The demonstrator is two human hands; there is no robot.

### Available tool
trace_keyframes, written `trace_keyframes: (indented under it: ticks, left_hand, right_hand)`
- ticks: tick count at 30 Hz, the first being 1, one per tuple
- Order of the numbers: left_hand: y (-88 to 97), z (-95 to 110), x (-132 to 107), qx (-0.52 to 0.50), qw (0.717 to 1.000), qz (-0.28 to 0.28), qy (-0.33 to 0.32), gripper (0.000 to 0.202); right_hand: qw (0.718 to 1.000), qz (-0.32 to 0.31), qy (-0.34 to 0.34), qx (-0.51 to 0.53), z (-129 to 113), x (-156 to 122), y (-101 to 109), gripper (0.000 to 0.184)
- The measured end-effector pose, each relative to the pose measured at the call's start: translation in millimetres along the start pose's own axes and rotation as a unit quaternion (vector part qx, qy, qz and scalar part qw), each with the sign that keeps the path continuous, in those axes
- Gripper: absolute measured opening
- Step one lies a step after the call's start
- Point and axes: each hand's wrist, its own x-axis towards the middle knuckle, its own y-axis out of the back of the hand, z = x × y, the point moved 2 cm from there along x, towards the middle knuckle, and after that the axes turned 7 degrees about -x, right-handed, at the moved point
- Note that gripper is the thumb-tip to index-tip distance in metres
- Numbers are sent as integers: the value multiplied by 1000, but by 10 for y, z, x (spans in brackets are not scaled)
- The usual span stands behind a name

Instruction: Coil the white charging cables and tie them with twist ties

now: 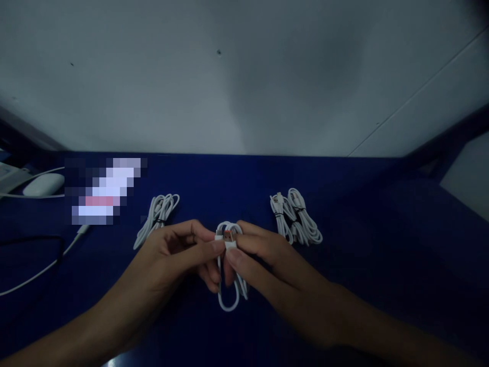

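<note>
Between my two hands is a white USB cable (229, 308), looped into a small coil above the blue table. My left hand (171, 257) pinches it near a small metal plug on the left side of the coil. With thumb and fingers, my right hand (263, 255) grips the larger USB plug, which has an orange inside and points away from me. Part of the coil is hidden behind my fingers. A bundled white cable (153, 224) lies just beyond my left hand. Past my right hand are more bundled white cables (305, 216), bound with dark ties.
A phone-like bright object (110, 193), blurred out, lies at the left with a white cord (46, 275) plugged into its near end. A white mouse (44, 184) sits farther left. Behind the blue table (214, 178) rises a grey-white wall (171, 92).
</note>
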Motion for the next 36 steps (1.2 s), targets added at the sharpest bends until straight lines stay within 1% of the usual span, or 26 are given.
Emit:
trace_keyframes:
  ticks: [4, 10, 16, 21, 27, 31, 36]
  left_hand:
    - [16, -13, 2, -3, 1000, -2, 1, 15]
    - [22, -12, -3, -3, 1000, 10, 7, 13]
    - [10, -10, 9, 4, 1000, 12, 10, 15]
    - [13, -7, -1, 10, 1000, 11, 6, 12]
    - [11, -6, -2, 11, 1000, 5, 0, 13]
    - [12, -5, -1, 8, 1000, 9, -2, 14]
    - [23, -9, 0, 11, 1000, 8, -4, 13]
  right_hand:
    - [1000, -8, -14, 9, 30, 10, -17, 42]
    - [1000, -16, -12, 18, 34, 14, -28, 39]
    - [1000, -3, -13, 19, 21, 11, -11, 39]
    - [1000, 2, -7, 9, -9, 18, 0, 38]
    - [1000, 17, -19, -2, -21, -2, 5, 41]
    - [1000, 12, -18, -7, -20, -2, -8, 41]
    - [999, 30, -22, -4, -29, 2, -3, 42]
